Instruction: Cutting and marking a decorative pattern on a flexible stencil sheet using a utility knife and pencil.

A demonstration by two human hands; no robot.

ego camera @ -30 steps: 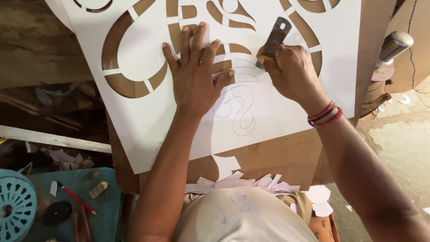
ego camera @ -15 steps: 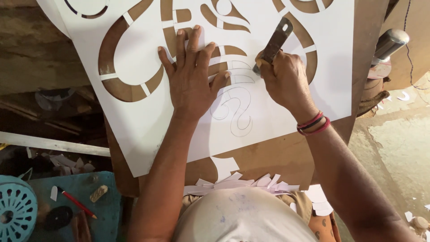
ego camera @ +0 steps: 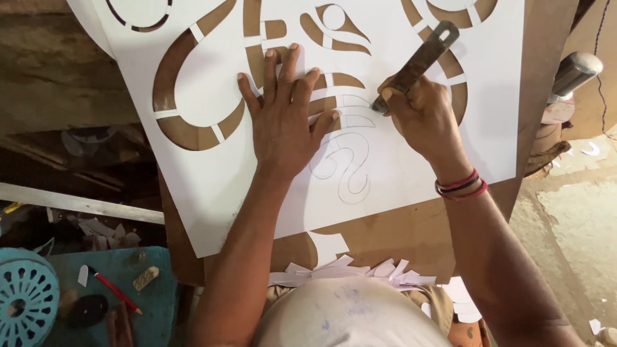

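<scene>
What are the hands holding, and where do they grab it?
The right hand grips a metal knife near its lower, cutting end. The left hand holds nothing; it presses flat on the white paper sheet.

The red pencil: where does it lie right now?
In the head view the red pencil lies at lower left on the teal mat, between a round teal grille and the left forearm.
</scene>
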